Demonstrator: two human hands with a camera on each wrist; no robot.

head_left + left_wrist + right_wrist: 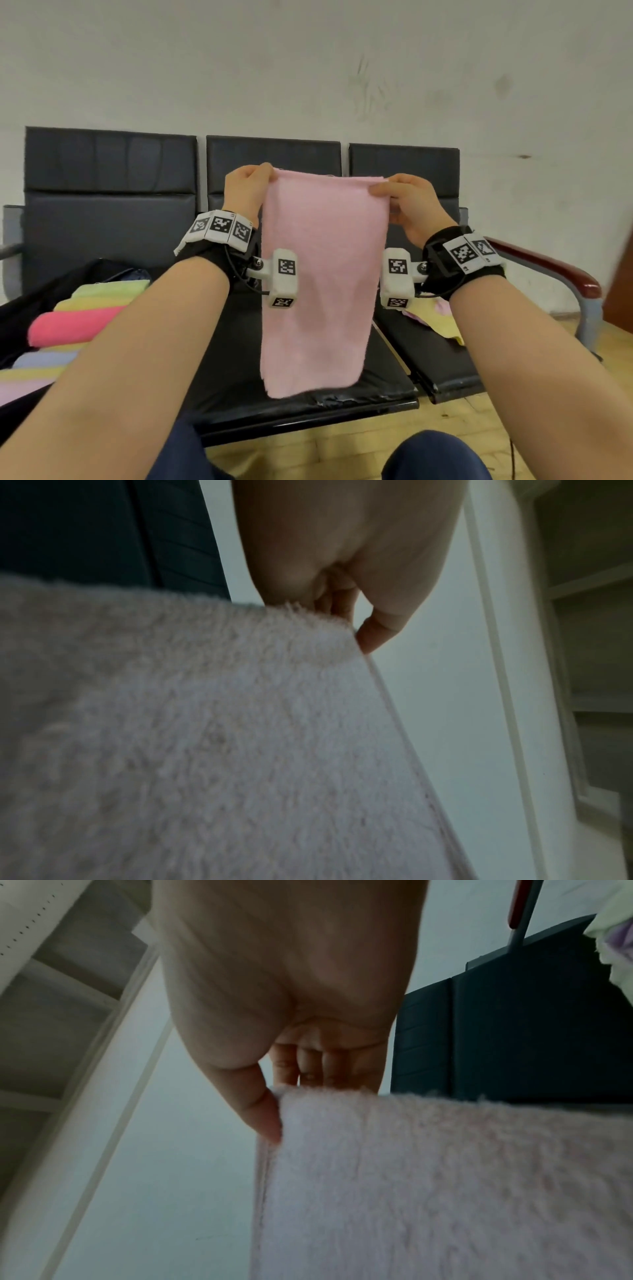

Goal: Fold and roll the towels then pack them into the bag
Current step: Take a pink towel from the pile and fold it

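1. Pink terry cloth fills the middle of the head view: a pink towel (pixel 318 274) hangs lengthwise, held up by its two top corners.
2. At the upper left corner of the towel, the left hand (pixel 245 192) closes its grip on the cloth, thumb in front and fingers curled behind; the left wrist view shows that thumb (pixel 377 634) pressed at the towel's edge.
3. At the upper right corner, the right hand (pixel 407 205) pinches the cloth in the same way; in the right wrist view its thumb (pixel 263 1118) lies against the corner and the fingers (pixel 308 1066) sit behind the top hem.
4. Below the hands, the towel's lower edge hangs in front of the middle seat of a row of black seats (pixel 113 192).
5. At the left edge of the frame, rolled towels (pixel 78 322) in pink, yellow, green and blue lie in an open black bag (pixel 34 301) on the left seat.
6. Right of centre, a loose yellow towel (pixel 442 322) lies on the right seat.
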